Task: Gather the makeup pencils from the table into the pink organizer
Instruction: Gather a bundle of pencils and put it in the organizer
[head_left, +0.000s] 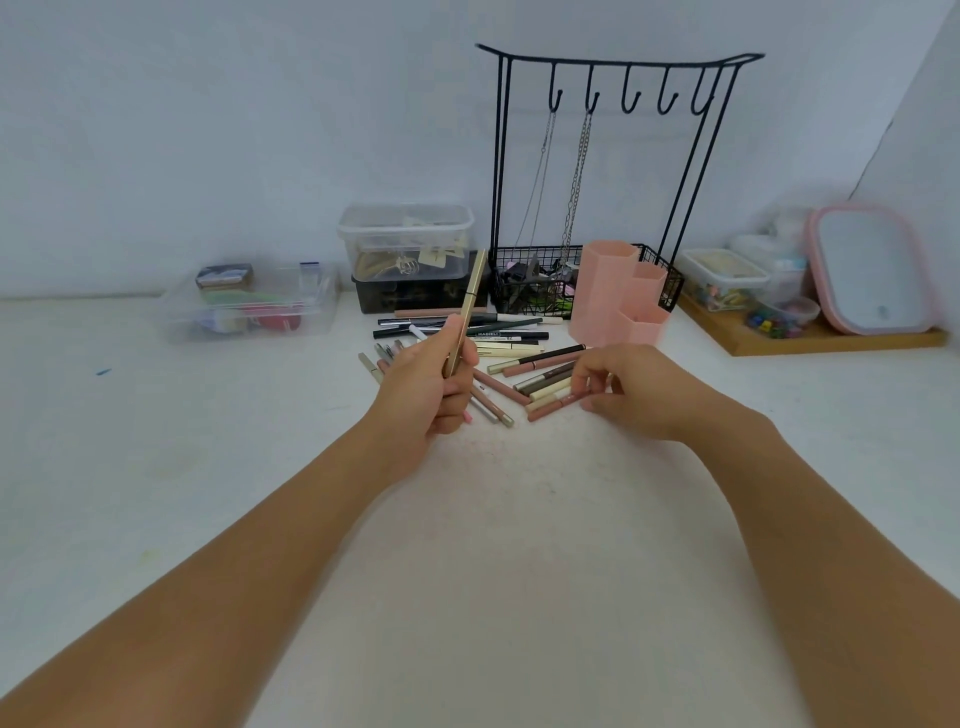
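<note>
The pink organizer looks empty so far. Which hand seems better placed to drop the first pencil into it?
Probably the left hand: it already grips a gold pencil, lifted off the table and tilted toward the pink organizer. The right hand sits nearer the organizer, but its fingers only touch pencils lying flat.

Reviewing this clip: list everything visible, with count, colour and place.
Gold makeup pencil: one, upright in left hand.
Loose makeup pencils: many, mixed colours, table centre.
Pink hexagonal organizer: one, three tubes, behind pencils.
Black wire jewellery stand: one, chains hanging, at wall.
Clear plastic boxes: several, left and right.
Pink-framed mirror: one, far right.
Wooden tray: one, right.
Left hand: grips gold pencil.
Right hand: fingers pinching pencils on table.
</note>
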